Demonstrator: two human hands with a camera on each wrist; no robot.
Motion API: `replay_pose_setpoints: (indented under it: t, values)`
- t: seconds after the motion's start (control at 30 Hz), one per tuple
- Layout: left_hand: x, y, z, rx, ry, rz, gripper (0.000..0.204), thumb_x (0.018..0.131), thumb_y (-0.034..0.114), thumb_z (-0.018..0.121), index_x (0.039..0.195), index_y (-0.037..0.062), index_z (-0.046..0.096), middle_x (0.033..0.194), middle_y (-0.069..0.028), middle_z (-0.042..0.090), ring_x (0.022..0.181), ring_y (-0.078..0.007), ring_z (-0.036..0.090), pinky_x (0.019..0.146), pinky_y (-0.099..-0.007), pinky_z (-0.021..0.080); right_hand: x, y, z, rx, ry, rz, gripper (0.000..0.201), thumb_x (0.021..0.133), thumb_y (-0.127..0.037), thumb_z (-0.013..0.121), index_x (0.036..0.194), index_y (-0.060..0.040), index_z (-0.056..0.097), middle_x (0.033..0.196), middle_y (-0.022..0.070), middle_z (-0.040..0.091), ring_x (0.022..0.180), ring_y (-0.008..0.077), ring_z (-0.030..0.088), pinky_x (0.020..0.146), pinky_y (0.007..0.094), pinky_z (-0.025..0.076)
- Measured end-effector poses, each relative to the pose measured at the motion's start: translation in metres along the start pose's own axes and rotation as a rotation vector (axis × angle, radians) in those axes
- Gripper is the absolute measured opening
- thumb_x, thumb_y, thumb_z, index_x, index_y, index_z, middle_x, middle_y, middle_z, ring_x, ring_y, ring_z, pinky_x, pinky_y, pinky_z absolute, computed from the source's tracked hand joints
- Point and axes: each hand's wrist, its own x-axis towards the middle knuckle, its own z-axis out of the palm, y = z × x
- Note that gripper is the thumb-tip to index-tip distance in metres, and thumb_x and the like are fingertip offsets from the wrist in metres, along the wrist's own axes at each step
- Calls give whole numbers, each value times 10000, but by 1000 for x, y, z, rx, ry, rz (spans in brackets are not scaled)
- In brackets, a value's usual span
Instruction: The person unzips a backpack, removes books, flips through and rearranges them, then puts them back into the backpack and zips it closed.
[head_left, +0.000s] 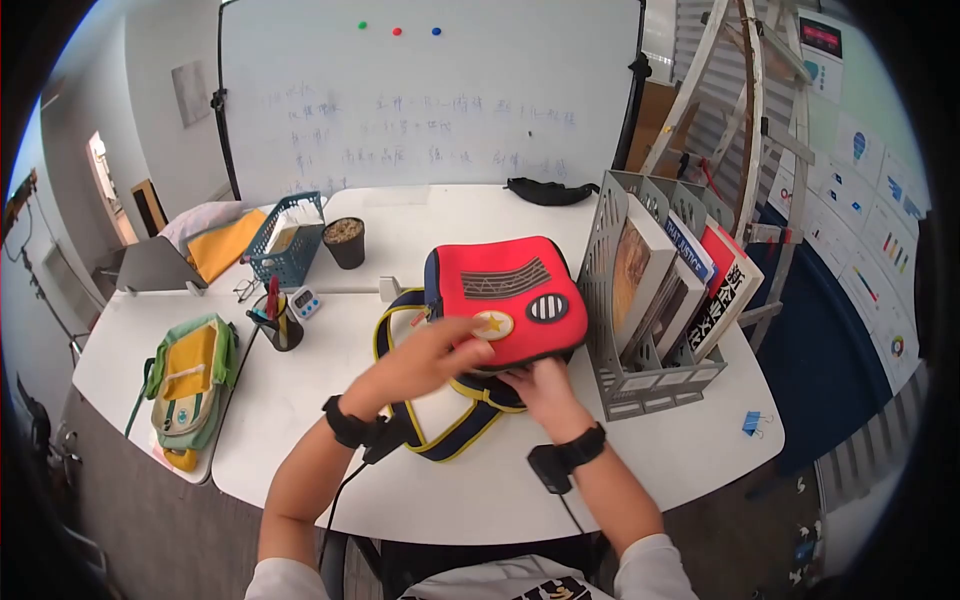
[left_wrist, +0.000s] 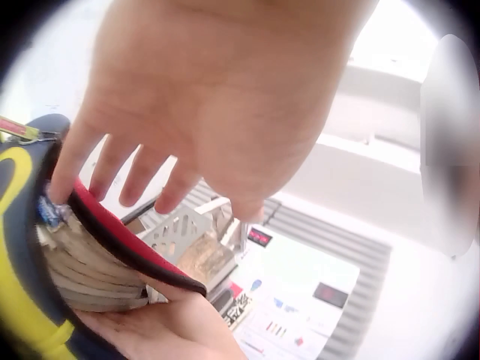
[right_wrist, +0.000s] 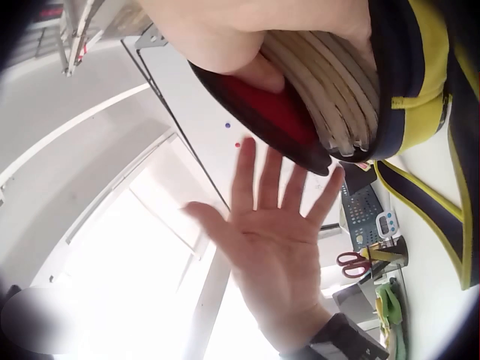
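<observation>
A red backpack [head_left: 515, 350] with navy sides and yellow trim lies on the table, its opening facing me. Inside it, a stack of books [right_wrist: 326, 86] shows pale page edges between the red flap and the navy back. My right hand [head_left: 548, 392] reaches into the opening and grips the stack, thumb on the flap side; its fingertips are hidden. Over the backpack's front, by the star badge [head_left: 493, 325], is my left hand [head_left: 425, 358]. Its fingers are spread, one right at the flap's edge in the left wrist view, and it holds nothing.
Right of the backpack stands a grey file rack [head_left: 655, 383] with books. A pen holder [head_left: 275, 328], a timer [head_left: 305, 302], a plant pot [head_left: 345, 245] and a blue basket [head_left: 272, 265] are to the left. A green bag [head_left: 190, 385] lies farther left.
</observation>
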Motion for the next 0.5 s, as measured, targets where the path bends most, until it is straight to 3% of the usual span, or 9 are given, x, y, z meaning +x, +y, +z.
replay_pose_setpoints:
  t: [0.07, 0.13, 0.17, 0.27, 0.33, 0.4, 0.43, 0.47, 0.5]
  values:
    - [0, -34, -12, -121, 195, -241, 331, 967, 195, 554, 1226, -11, 560, 1091, -112, 643, 1007, -158, 612, 804, -317, 527, -15, -19, -11, -157, -132, 86, 371, 937, -218, 559, 1245, -23, 490, 1142, 125, 610, 1089, 283, 594, 897, 430, 509]
    - [-3, -72, -18, -160, 415, -294, 290, 940, 136, 543, 1178, -26, 580, 1050, -159, 649, 898, -250, 645, 801, -327, 504, -47, -43, -9, -129, -228, 149, 333, 924, -147, 557, 1197, 36, 498, 1124, 175, 617, 968, 313, 647, 827, 424, 554]
    - [-1, -110, -16, -30, 501, -211, 299, 899, 76, 551, 1176, -33, 578, 1066, -179, 637, 858, -256, 657, 775, -346, 518, -61, -54, -6, -199, -219, 173, 315, 920, -123, 555, 1178, 52, 509, 1108, 190, 623, 900, 309, 662, 788, 419, 568]
    - [5, -145, -8, 75, 470, -236, 332, 866, 56, 568, 1184, -38, 573, 1112, -190, 619, 828, -263, 666, 778, -373, 527, -86, -67, 3, -277, -227, 208, 258, 923, -123, 559, 1106, 59, 567, 1045, 211, 653, 792, 294, 685, 714, 387, 582]
    - [12, -148, 0, 31, 404, -299, 343, 889, 84, 553, 1210, -36, 559, 1135, -193, 603, 791, -238, 669, 737, -366, 541, -92, -62, 14, -859, -410, 199, 265, 943, -189, 556, 1075, 37, 597, 948, 195, 682, 776, 284, 690, 678, 371, 575]
    - [21, -145, 5, -209, 301, -413, 363, 922, 108, 543, 1256, -32, 513, 1084, -130, 604, 746, -161, 642, 562, -290, 562, -89, -40, 22, -939, -408, 54, 247, 920, -227, 590, 1028, -8, 618, 846, 158, 701, 726, 288, 688, 641, 366, 548]
    - [24, -143, 7, -168, 316, -423, 288, 928, 133, 548, 1178, -11, 547, 972, -105, 631, 730, -146, 634, 505, -285, 539, -85, -35, 29, -1211, -421, -229, 230, 895, -220, 613, 1013, -23, 618, 814, 144, 698, 709, 293, 680, 634, 379, 535]
    - [25, -135, 6, -166, 314, -420, 288, 928, 133, 548, 1178, -11, 547, 972, -105, 631, 730, -146, 634, 505, -285, 539, -80, -30, 36, -1472, -423, -524, 217, 870, -213, 636, 998, -39, 618, 782, 130, 695, 692, 298, 673, 627, 391, 522]
    - [25, -127, 5, -135, 318, -443, 240, 932, 133, 540, 1118, -18, 551, 925, -131, 640, 714, -185, 640, 549, -307, 522, -71, -25, 44, -1496, -370, -497, 216, 842, -199, 646, 1001, -59, 607, 716, 100, 674, 697, 310, 662, 639, 429, 501]
